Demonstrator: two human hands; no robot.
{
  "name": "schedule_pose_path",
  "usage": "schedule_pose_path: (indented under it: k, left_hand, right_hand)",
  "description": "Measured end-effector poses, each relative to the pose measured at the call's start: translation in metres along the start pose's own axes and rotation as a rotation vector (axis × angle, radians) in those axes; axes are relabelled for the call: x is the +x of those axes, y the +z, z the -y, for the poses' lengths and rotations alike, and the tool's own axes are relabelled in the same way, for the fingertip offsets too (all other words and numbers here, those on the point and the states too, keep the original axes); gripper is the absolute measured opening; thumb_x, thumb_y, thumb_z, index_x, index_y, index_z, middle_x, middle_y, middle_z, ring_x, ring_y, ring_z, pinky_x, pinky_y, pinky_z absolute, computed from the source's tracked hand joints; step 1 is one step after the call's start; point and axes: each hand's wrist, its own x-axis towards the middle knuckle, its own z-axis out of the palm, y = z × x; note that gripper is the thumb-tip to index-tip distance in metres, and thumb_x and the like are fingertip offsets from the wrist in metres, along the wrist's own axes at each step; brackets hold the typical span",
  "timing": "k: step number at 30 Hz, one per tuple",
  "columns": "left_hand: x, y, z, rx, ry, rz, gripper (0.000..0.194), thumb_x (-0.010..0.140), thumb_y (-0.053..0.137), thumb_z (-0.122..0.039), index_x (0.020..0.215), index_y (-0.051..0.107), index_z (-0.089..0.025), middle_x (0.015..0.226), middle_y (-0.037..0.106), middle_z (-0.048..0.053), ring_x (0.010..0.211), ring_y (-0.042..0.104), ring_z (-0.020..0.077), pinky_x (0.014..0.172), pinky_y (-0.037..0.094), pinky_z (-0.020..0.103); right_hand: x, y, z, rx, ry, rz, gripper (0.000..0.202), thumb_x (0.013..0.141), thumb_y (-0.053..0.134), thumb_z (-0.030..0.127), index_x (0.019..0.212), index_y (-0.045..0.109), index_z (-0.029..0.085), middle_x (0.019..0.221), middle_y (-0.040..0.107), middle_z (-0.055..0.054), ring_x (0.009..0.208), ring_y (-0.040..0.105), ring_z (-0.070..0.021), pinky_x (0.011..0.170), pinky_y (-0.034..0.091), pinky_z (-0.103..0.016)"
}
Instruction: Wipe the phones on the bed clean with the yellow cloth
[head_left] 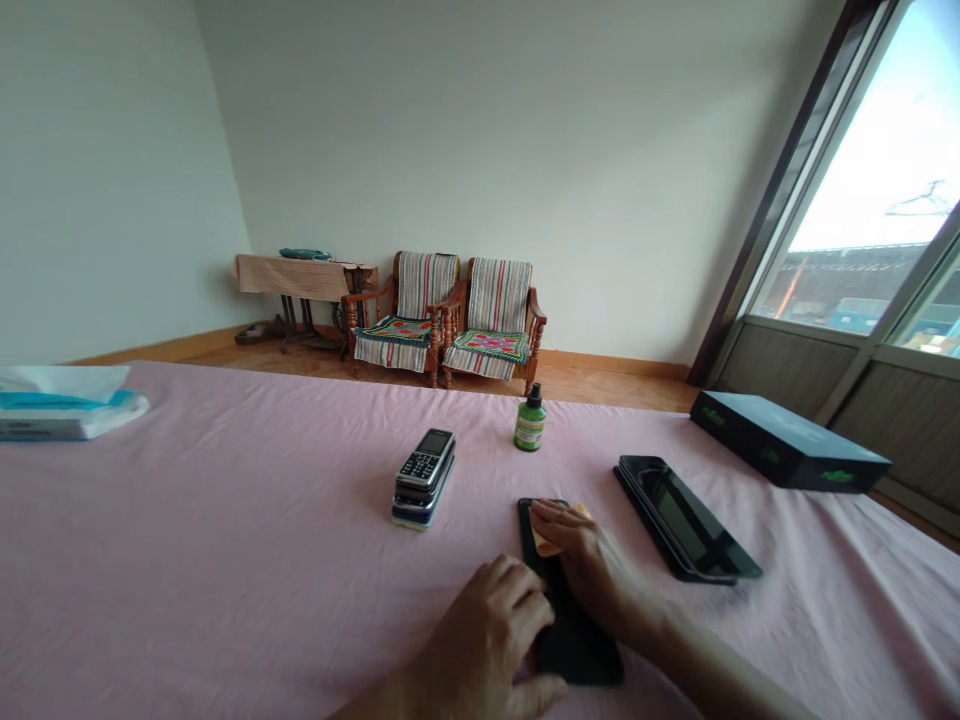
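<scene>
A black tablet-like device (577, 645) lies flat on the pink cloth (262, 580). My right hand (589, 560) presses an orange-yellow wiping cloth (549, 543) onto the device's far part, fingers wrapped over it. Curled at the device's left edge is my left hand (495, 635), its fingertips touching the side and its thumb lower down, apart from the fingers. To the left stands a stack of phones (424, 470), a keypad phone on top. Beyond the device is a green spray bottle (529, 425) with a black cap. Stacked dark tablets (690, 525) lie to the right.
A black box (787, 440) sits at the right back of the cloth. At the far left is a pack of tissues (67, 405). Two wooden chairs (487, 310) and a covered side table (300, 275) stand by the wall, beyond the cloth's far edge.
</scene>
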Motion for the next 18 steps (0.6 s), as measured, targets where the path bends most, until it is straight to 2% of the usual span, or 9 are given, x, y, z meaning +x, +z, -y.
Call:
schedule_pose_path:
  k: [4,9,11,14,18]
  left_hand:
    - [0.000,-0.003,-0.004,-0.015,-0.015,-0.012,0.036,0.070,0.081,-0.029,0.100,0.063,-0.019,0.109,0.059,0.005,0.106,0.050,0.0256,0.097,0.040,0.039]
    - [-0.002,-0.004,-0.006,-0.059,-0.024,-0.024,0.041,0.072,0.080,-0.030,0.109,0.062,-0.022,0.112,0.058,0.005,0.106,0.050,0.0259,0.096,0.041,0.039]
    - [-0.002,-0.004,-0.006,-0.058,-0.031,-0.040,0.041,0.072,0.081,-0.029,0.107,0.063,-0.021,0.111,0.058,0.005,0.105,0.051,0.0251,0.095,0.041,0.038]
    - [-0.002,-0.003,-0.006,-0.034,-0.043,-0.052,0.036,0.067,0.084,-0.027,0.096,0.064,-0.019,0.105,0.060,0.004,0.100,0.052,0.0240,0.092,0.042,0.037]
    - [-0.001,-0.003,-0.008,-0.024,-0.050,-0.062,0.034,0.064,0.086,-0.025,0.088,0.062,-0.018,0.101,0.061,0.002,0.098,0.052,0.0232,0.091,0.042,0.036]
  right_hand:
    - [-0.011,-0.009,0.015,0.053,-0.029,0.076,0.043,0.083,0.043,0.004,0.117,0.066,0.018,0.127,0.062,-0.010,0.121,0.055,-0.0236,0.105,0.044,-0.039]
    - [0.010,-0.001,-0.008,0.010,0.012,0.028,0.046,0.082,0.037,0.003,0.117,0.065,0.014,0.125,0.062,-0.014,0.119,0.057,-0.0264,0.101,0.046,-0.044]
    - [0.012,0.001,-0.009,-0.015,0.030,0.019,0.049,0.079,0.036,0.001,0.118,0.065,0.013,0.125,0.062,-0.015,0.119,0.056,-0.0265,0.101,0.046,-0.045]
    - [0.001,-0.002,0.007,0.004,0.003,0.052,0.052,0.078,0.037,0.000,0.120,0.062,0.015,0.126,0.062,-0.013,0.122,0.054,-0.0242,0.105,0.042,-0.043]
    - [-0.007,-0.007,0.022,0.025,-0.024,0.071,0.050,0.082,0.040,0.002,0.127,0.057,0.015,0.131,0.058,-0.014,0.125,0.051,-0.0247,0.106,0.041,-0.042]
